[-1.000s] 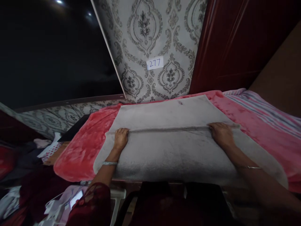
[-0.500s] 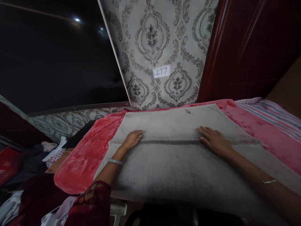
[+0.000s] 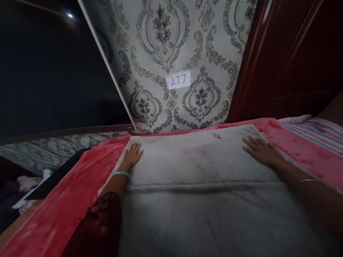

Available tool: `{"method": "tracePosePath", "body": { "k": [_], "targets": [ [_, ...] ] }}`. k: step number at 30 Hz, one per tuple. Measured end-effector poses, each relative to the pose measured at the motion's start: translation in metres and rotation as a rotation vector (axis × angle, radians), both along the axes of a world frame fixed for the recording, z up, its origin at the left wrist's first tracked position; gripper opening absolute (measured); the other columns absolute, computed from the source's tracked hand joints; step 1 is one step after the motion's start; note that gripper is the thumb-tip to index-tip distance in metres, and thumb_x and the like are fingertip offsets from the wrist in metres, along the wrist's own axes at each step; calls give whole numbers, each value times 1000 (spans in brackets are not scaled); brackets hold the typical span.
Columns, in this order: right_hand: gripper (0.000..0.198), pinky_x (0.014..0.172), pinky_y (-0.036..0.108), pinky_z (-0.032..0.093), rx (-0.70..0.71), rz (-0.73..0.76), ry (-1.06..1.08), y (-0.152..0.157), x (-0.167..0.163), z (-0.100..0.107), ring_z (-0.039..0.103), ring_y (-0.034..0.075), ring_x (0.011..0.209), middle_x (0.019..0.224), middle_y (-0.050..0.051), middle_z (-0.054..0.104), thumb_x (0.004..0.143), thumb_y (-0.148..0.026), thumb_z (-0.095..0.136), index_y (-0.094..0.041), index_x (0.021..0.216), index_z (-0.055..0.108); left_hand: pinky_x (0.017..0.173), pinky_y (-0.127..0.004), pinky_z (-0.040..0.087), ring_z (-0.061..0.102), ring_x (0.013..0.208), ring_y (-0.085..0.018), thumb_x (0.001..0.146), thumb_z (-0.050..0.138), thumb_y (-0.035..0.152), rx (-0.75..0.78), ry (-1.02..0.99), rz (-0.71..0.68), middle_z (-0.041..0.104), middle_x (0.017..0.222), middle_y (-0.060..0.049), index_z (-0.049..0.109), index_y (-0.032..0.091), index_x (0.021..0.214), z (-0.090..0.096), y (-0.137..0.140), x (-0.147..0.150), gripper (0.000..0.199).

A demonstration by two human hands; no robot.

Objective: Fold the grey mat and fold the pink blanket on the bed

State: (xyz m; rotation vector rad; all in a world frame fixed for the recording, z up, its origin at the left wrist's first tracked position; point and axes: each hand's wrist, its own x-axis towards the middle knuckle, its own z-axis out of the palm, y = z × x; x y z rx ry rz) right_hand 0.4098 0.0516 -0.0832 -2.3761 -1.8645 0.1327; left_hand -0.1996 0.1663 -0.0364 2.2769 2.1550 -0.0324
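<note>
A light grey, soft-looking cloth [image 3: 182,160] lies spread over a red plush blanket [image 3: 77,171]. One raised crease crosses the cloth from side to side, and a small dark red mark shows close to its far edge. My left hand [image 3: 132,155] rests flat by the cloth's far left corner, fingers spread. Over on the far right part, my right hand [image 3: 261,150] lies palm down with its fingers apart. Neither hand grips anything. The near end of the cloth runs out of the bottom of the view.
Behind the cloth stands a patterned wall with a paper label [image 3: 178,80] reading 277. A large black screen [image 3: 53,71] fills the left, a dark red door-like panel [image 3: 289,64] the right. A striped cloth [image 3: 318,134] lies at far right, clothes [image 3: 28,182] at lower left.
Both hands have moved apart, the left toward the far left corner and the right toward the far right. The view has come closer, and the crease now sits lower in it.
</note>
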Motion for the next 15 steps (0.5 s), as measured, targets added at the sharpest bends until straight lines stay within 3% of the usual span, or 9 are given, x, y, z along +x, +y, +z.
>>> {"method": "tracePosePath", "body": {
  "k": [4,7,10,15],
  "targets": [
    [64,116,64,25,0,-191,21,12,16,10,26,38,150,167,16,23,103,-48,22,-20,158,35,115,-65,29,33,149,-39,101,29,47,129,-51,255,36,162,-21,39,18,156,1,24,3,63],
    [64,105,61,38,64,-353,40,24,7,23,45,42,136,150,25,47,101,-51,33,-16,153,40,104,-60,41,48,133,-44,95,43,46,295,-74,389,53,141,-32,46,2,147,0,39,11,68],
    [62,95,46,44,185,-457,107,37,1,33,55,38,123,132,26,61,97,-45,47,-10,148,45,98,-53,47,53,125,-44,88,53,43,430,-84,440,57,132,-33,52,-2,139,3,50,10,68],
    [48,79,35,41,255,-507,221,52,14,44,60,30,107,122,25,66,98,-41,45,-7,124,67,95,-47,50,61,117,-41,90,50,35,298,-66,394,67,121,-27,68,7,125,16,59,-9,48]
  ]
}}
